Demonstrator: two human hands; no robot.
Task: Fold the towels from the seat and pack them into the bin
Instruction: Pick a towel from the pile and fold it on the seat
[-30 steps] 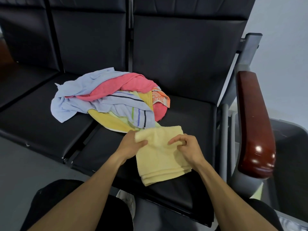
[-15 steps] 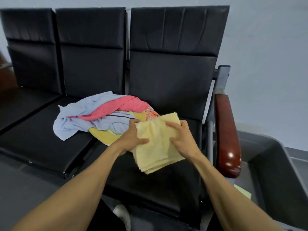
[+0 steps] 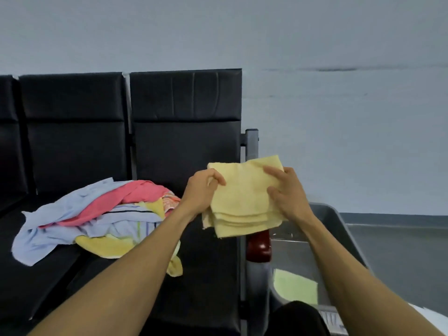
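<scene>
Left hand (image 3: 202, 190) and right hand (image 3: 288, 192) are pinching folded yellow towel (image 3: 242, 202) at opposite edges, hovering above armrest (image 3: 259, 243), beside grey bin (image 3: 339, 221).

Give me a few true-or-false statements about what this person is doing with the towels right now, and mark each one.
1. Both hands hold the folded yellow towel. True: the left hand grips its left edge and the right hand its right side.
2. The folded yellow towel lies flat on the seat. False: it is held up in the air, above the wooden armrest.
3. A pile of unfolded towels lies on the seat. True.
4. The grey bin stands to the left of the seats. False: it stands to the right, past the armrest.
5. The bin holds nothing. False: a pale green towel lies inside.
</scene>
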